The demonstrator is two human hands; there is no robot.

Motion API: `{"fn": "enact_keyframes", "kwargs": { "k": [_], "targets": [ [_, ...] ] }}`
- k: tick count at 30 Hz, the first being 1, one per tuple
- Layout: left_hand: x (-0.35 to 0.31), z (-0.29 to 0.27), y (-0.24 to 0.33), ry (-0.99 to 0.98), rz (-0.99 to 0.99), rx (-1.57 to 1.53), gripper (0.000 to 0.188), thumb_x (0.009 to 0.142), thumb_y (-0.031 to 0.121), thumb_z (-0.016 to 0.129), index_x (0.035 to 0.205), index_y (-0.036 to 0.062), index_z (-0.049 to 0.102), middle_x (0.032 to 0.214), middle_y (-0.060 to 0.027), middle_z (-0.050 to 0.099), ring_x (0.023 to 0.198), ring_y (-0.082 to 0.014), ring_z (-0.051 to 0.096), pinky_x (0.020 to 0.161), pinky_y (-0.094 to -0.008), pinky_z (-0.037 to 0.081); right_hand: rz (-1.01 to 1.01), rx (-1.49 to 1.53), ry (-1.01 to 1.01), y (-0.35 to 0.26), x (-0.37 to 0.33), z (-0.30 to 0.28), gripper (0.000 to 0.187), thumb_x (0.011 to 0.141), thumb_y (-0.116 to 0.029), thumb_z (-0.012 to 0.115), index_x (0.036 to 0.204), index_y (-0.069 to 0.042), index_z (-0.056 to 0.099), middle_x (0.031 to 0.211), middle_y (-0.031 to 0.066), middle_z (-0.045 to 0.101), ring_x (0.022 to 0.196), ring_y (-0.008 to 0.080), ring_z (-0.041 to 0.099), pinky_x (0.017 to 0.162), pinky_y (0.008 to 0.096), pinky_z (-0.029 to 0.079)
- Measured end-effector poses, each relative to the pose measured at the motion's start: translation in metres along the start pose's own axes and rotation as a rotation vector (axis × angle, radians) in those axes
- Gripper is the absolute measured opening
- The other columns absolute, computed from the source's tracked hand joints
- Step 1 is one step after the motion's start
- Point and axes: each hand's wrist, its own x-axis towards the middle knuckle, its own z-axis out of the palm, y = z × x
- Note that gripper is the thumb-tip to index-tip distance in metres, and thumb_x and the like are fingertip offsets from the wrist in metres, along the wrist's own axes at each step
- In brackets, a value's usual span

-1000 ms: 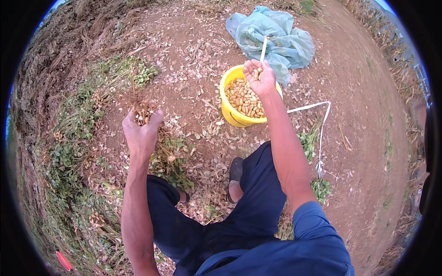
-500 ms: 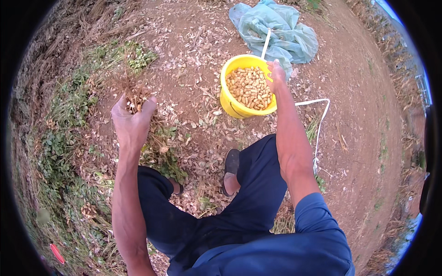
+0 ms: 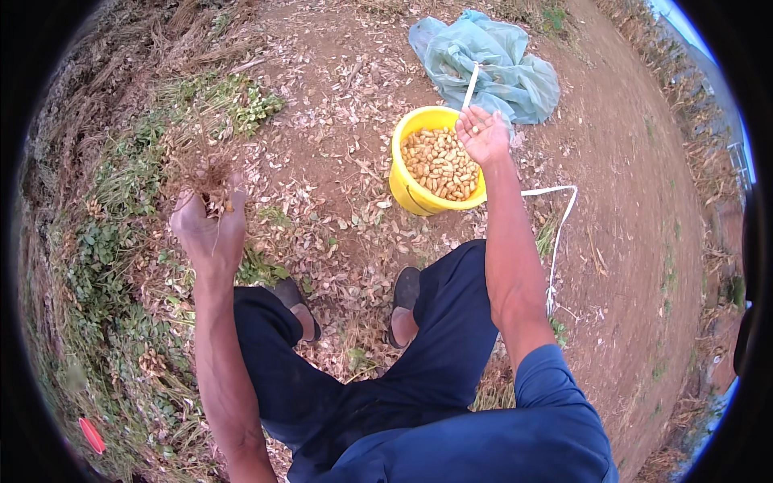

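Observation:
My left hand (image 3: pixel 211 233) is closed round the stems of a pulled-up peanut plant (image 3: pixel 211 179), its dry brown roots sticking out above the fingers. Over the right rim of a yellow bucket (image 3: pixel 413 200) is my right hand (image 3: pixel 487 143), palm turned up and fingers loosely apart. A small pale spot shows by its fingers, too small to name. Peanuts in their shells (image 3: pixel 441 165) fill much of the bucket, which stands on the ground ahead of my feet.
A crumpled blue-green plastic bag (image 3: pixel 491 64) lies beyond the bucket. A white strap (image 3: pixel 564 213) trails on the soil to the right. Green and dried plants (image 3: pixel 105 274) heap along the left, with a red object (image 3: pixel 92 435) at lower left. Dry leaves litter the ground.
My left hand has moved left and slightly down with the peanut plant. My right hand has turned palm up at the bucket's rim.

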Motion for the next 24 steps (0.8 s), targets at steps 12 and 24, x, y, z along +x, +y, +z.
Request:
{"fn": "enact_keyframes", "kwargs": {
  "k": [12, 24],
  "targets": [
    [-0.043, -0.114, -0.075, -0.274, 0.249, 0.772, 0.019, 0.076, -0.004, 0.061, 0.094, 0.0016, 0.061, 0.087, -0.0135, 0.066, 0.079, -0.0266, 0.068, 0.069, -0.0414, 0.054, 0.086, 0.094, -0.142, 0.023, -0.001, 0.038, 0.038, 0.105, -0.020, 0.044, 0.117, 0.016, 0.049, 0.121, 0.0269, 0.055, 0.112, 0.0370, 0.060, 0.104, 0.0520, 0.053],
    [-0.536, -0.255, -0.182, -1.141, -1.207, 0.775, 0.022, 0.081, 0.016, 0.064, 0.094, 0.0025, 0.076, 0.104, -0.0258, 0.073, 0.100, -0.0400, 0.072, 0.086, -0.0495, 0.057, 0.187, 0.219, -0.120, 0.020, 0.056, 0.005, 0.055, 0.075, 0.028, 0.030, 0.128, 0.014, 0.042, 0.131, 0.0308, 0.048, 0.132, 0.0464, 0.048, 0.116, 0.0586, 0.044]
  ]
}}
